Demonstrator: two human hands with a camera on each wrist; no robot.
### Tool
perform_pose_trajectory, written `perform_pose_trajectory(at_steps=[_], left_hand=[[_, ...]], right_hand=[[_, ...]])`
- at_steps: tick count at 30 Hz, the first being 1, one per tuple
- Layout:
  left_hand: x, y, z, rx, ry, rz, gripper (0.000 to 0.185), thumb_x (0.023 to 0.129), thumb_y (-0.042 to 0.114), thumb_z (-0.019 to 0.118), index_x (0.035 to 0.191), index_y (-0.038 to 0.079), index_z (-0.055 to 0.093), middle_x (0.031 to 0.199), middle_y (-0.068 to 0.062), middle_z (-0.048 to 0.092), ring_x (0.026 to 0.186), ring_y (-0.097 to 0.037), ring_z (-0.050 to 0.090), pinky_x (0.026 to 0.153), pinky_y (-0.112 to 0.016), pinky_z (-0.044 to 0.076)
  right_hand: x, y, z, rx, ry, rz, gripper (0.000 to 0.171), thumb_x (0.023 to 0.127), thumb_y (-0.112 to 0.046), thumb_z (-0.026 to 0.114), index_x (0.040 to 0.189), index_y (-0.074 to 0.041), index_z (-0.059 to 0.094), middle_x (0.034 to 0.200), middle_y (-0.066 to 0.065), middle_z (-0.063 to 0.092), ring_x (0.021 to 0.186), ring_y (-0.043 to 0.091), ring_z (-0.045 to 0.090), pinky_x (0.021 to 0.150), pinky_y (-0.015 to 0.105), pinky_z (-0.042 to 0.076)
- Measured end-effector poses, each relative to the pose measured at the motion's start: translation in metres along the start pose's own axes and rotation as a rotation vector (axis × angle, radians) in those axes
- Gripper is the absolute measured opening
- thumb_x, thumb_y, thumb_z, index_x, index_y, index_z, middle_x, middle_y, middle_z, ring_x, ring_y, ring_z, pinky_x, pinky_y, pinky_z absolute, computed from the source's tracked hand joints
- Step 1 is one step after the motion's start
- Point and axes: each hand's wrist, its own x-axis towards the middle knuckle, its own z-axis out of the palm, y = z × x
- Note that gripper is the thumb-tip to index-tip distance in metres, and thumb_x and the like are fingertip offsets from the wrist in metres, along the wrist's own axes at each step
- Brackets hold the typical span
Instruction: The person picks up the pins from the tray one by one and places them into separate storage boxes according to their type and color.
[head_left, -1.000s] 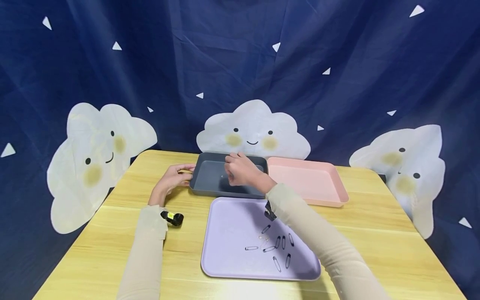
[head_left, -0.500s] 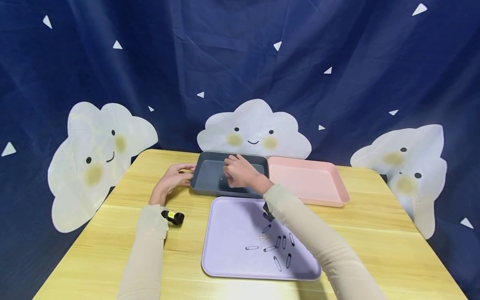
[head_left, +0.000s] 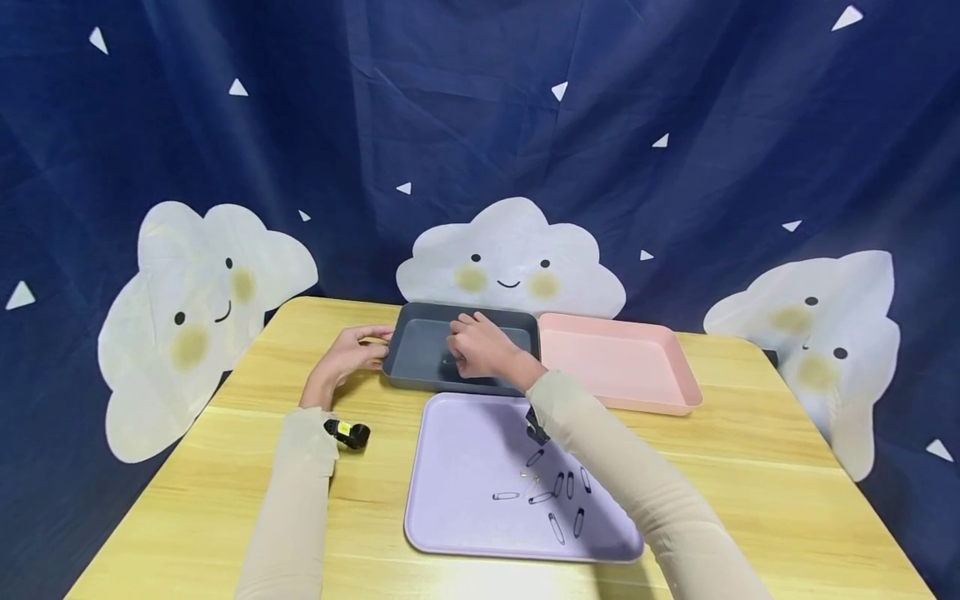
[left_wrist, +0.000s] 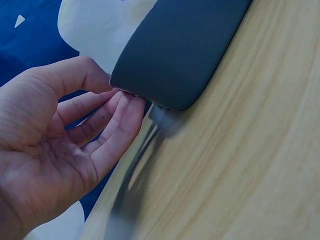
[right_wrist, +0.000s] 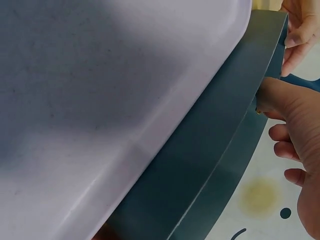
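Note:
My left hand (head_left: 351, 354) touches the left end of a dark grey tray (head_left: 416, 346) with its thumb and fingertips. In the left wrist view, those fingertips (left_wrist: 131, 102) lie at the tray's corner. The right hand (head_left: 483, 346) hangs over the middle of the same tray, fingers curled, thumb and index finger together pointing down. A small gold-coloured pin (right_wrist: 258, 111) shows as a glint at these fingertips; most of it is hidden. Several black safety pins (head_left: 556, 527) and a few small gold ones (head_left: 531, 486) lie on a lilac tray (head_left: 450, 517) nearer to me.
A pink tray (head_left: 615, 367) stands right against the grey one. All three trays sit on a light wooden table (head_left: 765, 450). Behind it hangs a dark blue curtain (head_left: 480, 125) with cloud figures. The right forearm passes over the lilac tray's right side.
Both hands stay almost in place. A thin glint under the right fingertips sits slightly lower and closer to the hand. The head view has shifted a little.

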Motion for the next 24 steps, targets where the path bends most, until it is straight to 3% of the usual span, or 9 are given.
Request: perform_pose_trajectory(at_steps=[7,16,24], left_hand=[[0.0009,-0.0004,0.0016,0.007,0.000,-0.012,0.054,0.093,-0.001,0.060,0.146,-0.004,0.050,0.142,-0.031,0.054,0.091,-0.008,0.068,0.076,-0.025,0.060],[0.0000,0.0024,-0.0001,0.010,0.008,-0.023,0.054,0.093,-0.001,0.060,0.146,-0.002,0.052,0.142,-0.030,0.054,0.093,-0.011,0.068,0.078,-0.025,0.060],[-0.0007,0.0009,0.0007,0.006,0.004,-0.017,0.054,0.094,-0.002,0.059,0.147,-0.004,0.049,0.143,-0.031,0.052,0.100,-0.019,0.069,0.078,-0.026,0.061]], right_hand=[[-0.0008,-0.0018,-0.0008,-0.010,-0.019,0.004,0.025,0.081,-0.012,0.070,0.069,-0.020,0.050,0.086,0.000,0.054,0.082,0.018,0.038,0.075,0.031,0.028],[-0.0006,-0.0002,0.0004,-0.028,-0.010,0.010,0.012,0.082,-0.019,0.074,0.083,-0.020,0.062,0.090,-0.001,0.056,0.085,0.018,0.042,0.077,0.032,0.031],[-0.0052,0.0022,-0.0042,0.017,-0.015,0.022,0.009,0.083,-0.017,0.073,0.088,-0.017,0.066,0.092,0.000,0.058,0.087,0.020,0.042,0.079,0.035,0.033]])
